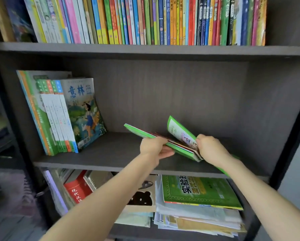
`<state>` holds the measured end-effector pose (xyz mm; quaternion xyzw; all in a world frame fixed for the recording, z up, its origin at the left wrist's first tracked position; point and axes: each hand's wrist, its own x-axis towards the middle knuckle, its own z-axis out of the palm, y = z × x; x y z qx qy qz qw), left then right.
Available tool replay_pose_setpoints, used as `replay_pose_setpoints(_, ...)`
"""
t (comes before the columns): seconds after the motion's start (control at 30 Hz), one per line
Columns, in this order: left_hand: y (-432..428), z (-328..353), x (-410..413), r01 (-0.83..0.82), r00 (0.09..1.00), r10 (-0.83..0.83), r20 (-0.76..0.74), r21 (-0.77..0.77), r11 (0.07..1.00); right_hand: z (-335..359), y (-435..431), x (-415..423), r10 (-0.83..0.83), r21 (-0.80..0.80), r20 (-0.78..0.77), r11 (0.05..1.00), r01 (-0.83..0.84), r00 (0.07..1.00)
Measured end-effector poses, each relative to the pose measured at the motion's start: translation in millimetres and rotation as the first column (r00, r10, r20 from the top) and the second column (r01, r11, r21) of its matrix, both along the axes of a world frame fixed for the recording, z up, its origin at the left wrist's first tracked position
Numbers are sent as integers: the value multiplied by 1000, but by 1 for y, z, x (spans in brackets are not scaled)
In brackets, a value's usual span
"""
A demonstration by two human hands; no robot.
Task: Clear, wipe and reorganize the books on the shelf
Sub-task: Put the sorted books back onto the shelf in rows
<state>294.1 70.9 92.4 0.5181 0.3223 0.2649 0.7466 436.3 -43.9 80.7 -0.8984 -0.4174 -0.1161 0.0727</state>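
Both my hands hold a bundle of thin green-covered books (178, 136) just above the middle shelf board (111, 153). My left hand (154, 146) grips the bundle's near edge from the left, fingers under it. My right hand (210, 148) grips its right end, where one green cover curls upward. The bundle lies tilted, its far corner pointing to the back left. At the left end of the same shelf, a group of books (62, 113) leans to the left, with an illustrated blue-and-green cover facing out.
The top shelf holds a tight row of upright colourful books (145, 20). The bottom shelf holds a pile of flat papers under a green workbook (199, 192), a red book (76, 188) and other items. Dark side panels (285, 119) frame the shelf.
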Motion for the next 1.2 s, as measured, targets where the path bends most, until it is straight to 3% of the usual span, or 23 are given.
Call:
replay_pose_setpoints(0.13,29,53,-21,-25,990,56,-130,231,973,4,-5,6,-29,4,-127,1000,30,992)
replay_pose_setpoints(0.27,60,76,-64,-146,949,246,-196,420,896,31,-1,4,-39,49,-122,998,45,992)
replay_pose_setpoints(0.33,76,68,-85,-200,923,320,-212,445,873,48,5,-4,-42,124,-97,991,54,994)
replay_pose_setpoints(0.57,111,3,-135,-229,869,371,-328,399,888,85,69,-113,142,319,-131,943,-94,981)
replay_pose_setpoints(0.63,119,-14,-144,-202,879,303,-368,287,936,77,99,-150,230,258,-197,950,-176,953)
replay_pose_setpoints(0.73,125,-33,-155,-162,941,154,-300,-1,987,42,141,-201,349,115,-346,937,-330,871)
replay_pose_setpoints(0.83,126,-51,-166,-125,947,93,-308,-84,989,5,160,-232,412,1,-499,880,-475,762)
replay_pose_setpoints(0.9,124,-59,-172,-129,931,112,-348,-26,991,-6,153,-224,482,109,-449,866,-489,753)
replay_pose_setpoints(0.97,126,-64,-174,-137,928,144,-344,43,990,-7,139,-200,469,206,-323,882,-423,822)
replay_pose_setpoints(1.03,123,-63,-173,-179,925,194,-327,74,981,-11,125,-161,378,207,-227,919,-335,898)
replay_pose_setpoints(1.13,118,-59,-173,-274,916,275,-291,43,961,-22,94,-107,250,26,-497,961,-274,831)
replay_pose_setpoints(1.2,115,-48,-173,-301,910,307,-279,65,951,-34,75,-88,243,-88,-544,935,-343,803)
